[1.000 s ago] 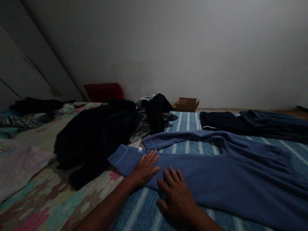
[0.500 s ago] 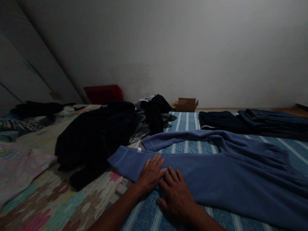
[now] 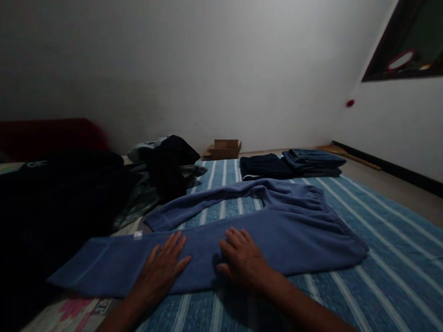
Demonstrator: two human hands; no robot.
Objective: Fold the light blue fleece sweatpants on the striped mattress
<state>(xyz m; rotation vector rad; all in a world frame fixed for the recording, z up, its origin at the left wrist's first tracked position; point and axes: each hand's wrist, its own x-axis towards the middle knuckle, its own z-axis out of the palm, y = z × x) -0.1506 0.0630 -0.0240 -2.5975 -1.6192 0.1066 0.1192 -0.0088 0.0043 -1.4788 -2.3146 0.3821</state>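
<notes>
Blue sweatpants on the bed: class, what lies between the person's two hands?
In the head view, only the sweatpants leg fabric lies between the left hand and the right hand; both rest flat on it.

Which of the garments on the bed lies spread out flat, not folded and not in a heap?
The blue fleece trousers under both hands; the dark clothes by the wall are folded, the black ones are heaped.

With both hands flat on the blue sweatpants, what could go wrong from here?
1. The far leg lies splayed away from the near one, so the blue sweatpants may end up creased or uneven.
2. The near cuff sits beside the dark clothes pile and might snag it.
3. Left hand and right hand only press flat, so fabric may slide.
</notes>
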